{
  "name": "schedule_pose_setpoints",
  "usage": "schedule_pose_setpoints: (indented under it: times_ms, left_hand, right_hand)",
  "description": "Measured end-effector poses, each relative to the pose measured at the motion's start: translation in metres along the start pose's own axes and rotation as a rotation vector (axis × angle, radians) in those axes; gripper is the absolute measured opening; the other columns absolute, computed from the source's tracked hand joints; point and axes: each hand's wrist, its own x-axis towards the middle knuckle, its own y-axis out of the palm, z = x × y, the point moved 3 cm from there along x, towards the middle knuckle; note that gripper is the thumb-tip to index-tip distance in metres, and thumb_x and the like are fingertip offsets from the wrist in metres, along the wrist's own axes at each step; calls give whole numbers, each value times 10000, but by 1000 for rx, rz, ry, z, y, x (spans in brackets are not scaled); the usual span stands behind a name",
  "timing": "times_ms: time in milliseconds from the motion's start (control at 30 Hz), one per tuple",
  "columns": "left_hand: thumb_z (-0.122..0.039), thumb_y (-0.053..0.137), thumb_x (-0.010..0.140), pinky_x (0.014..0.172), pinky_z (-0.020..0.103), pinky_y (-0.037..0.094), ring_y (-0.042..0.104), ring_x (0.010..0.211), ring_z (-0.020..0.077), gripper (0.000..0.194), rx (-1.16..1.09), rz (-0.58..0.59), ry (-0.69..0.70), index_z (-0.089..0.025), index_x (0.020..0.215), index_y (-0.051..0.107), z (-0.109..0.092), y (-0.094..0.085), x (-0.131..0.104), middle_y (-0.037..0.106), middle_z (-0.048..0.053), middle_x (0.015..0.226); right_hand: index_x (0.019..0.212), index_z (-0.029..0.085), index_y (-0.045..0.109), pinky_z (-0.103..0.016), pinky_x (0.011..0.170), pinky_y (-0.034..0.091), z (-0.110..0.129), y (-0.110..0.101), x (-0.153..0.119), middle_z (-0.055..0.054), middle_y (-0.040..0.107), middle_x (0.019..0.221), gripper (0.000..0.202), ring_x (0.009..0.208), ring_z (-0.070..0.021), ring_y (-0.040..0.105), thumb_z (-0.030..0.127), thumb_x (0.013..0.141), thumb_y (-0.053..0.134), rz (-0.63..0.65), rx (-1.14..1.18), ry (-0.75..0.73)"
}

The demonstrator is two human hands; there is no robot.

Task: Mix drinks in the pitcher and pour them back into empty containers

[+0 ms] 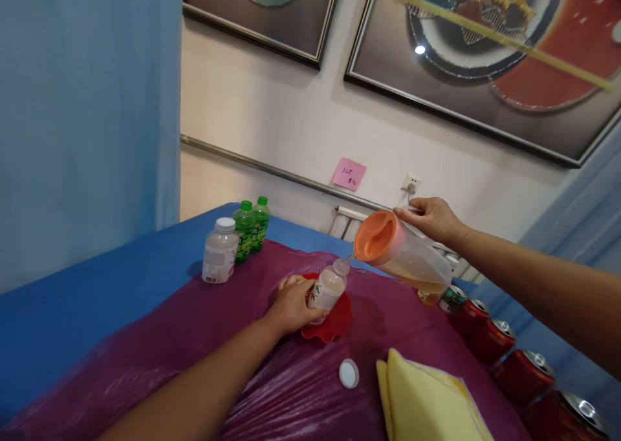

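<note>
My left hand (292,304) is wrapped round a small open bottle (328,290) with a white label, which stands over a red scalloped dish (339,321). Above and to its right, my right hand (435,220) grips the handle of a clear pitcher (405,260) with an orange lid (376,236). The pitcher is tipped toward the bottle, its lid close to the bottle's mouth, and a thin stream shows between them. Yellowish liquid lies in the pitcher. A white cap (348,374) rests on the purple cover (291,376) nearer to me.
A white-capped jar (220,252) and two green bottles (244,233) stand at the back left. A folded yellow cloth (427,399) lies at the front right, beside a row of several cans (524,375). A metal rail (272,170) runs along the wall.
</note>
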Motion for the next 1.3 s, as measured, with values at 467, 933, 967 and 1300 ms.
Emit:
schedule_pose_setpoints:
  times_ms: [467,933,967,1300]
  left_hand:
    - [-568,792,649,1013,457,383,582,1137,340,563,0,-16,2,-258,1113,721,1,1,0,707,82,1127]
    - [-571,790,646,1012,451,381,582,1126,336,558,-1,-11,-3,-265,1108,723,0,1,-1,709,79,1116]
    - [-568,789,648,1014,451,380,581,1129,338,559,-4,-12,1,-267,1115,723,-1,1,-1,710,77,1117]
    - [-562,793,649,1016,449,380,584,1137,338,557,-4,-9,4,-269,1117,722,1,1,0,713,69,1116]
  right_hand:
    - [548,253,282,-298,506,197,-2,0,1,70,249,528,616,521,-102,256,724,768,614,9,-21,19]
    - [544,250,313,-294,502,204,-1,4,2,62,265,525,588,524,-104,265,718,760,597,19,-32,10]
    - [544,251,311,-294,502,202,-1,4,2,63,261,526,586,523,-104,262,714,761,598,17,-30,10]
    - [545,249,327,-289,496,207,-2,4,2,63,272,525,559,522,-102,269,687,765,594,18,-27,7]
